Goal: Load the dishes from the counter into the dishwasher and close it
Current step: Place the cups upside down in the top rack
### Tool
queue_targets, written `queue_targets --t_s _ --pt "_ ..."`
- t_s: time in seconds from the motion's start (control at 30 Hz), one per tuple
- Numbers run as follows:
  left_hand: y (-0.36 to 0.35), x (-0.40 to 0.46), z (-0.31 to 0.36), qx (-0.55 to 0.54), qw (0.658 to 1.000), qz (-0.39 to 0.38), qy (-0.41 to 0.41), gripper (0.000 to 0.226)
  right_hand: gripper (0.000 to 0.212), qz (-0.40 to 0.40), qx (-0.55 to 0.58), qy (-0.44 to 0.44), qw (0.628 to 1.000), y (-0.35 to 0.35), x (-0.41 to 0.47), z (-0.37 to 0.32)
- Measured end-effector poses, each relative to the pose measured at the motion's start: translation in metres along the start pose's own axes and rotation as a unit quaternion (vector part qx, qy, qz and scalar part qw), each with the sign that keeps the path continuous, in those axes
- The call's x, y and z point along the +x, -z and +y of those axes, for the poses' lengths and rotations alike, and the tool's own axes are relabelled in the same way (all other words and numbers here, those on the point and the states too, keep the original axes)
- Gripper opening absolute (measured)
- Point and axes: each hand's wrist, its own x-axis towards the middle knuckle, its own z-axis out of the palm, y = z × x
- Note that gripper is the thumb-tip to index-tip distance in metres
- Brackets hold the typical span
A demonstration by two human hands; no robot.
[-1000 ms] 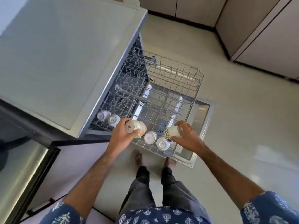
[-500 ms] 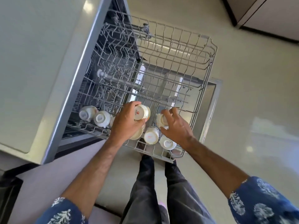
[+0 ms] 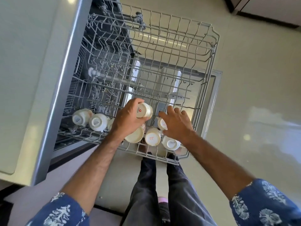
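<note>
The dishwasher's upper wire rack (image 3: 210,51) is pulled out over the open door (image 3: 215,88). Several white cups stand upside down along its near edge. My left hand (image 3: 128,118) is shut on a cream cup (image 3: 144,110) with a red logo, held bottom-up just above the rack. Under it lies a larger cream cup (image 3: 135,136). My right hand (image 3: 176,124) hovers with fingers spread over a small cup (image 3: 161,123); I cannot tell if it touches the cup. Two more cups (image 3: 152,137) (image 3: 171,142) stand just in front of that hand.
The pale counter (image 3: 29,62) runs along the left, its metal edge beside the rack. Two upside-down cups (image 3: 81,117) (image 3: 98,122) stand at the rack's near left. My legs (image 3: 161,193) are right below the rack. Tiled floor (image 3: 260,111) spreads to the right; cabinets (image 3: 268,7) at top right.
The view has come closer to the rack. My right hand has let go of its cup in the rack and spread its fingers. My left hand still holds its cup, a little lower.
</note>
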Motion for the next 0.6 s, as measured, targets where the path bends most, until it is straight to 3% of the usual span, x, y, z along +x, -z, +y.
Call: queue_targets --t_s 0.23,0.6 --pt "-0.012 0.005 0.003 0.053 0.997 -0.051 0.009 0.070 0.067 -0.010 0.077 -0.017 0.997 0.001 -0.002 0.010" --pt "-0.013 0.016 0.025 0.197 0.980 -0.038 0.009 0.063 0.060 0.004 0.101 -0.024 0.995 -0.001 -0.006 0.007"
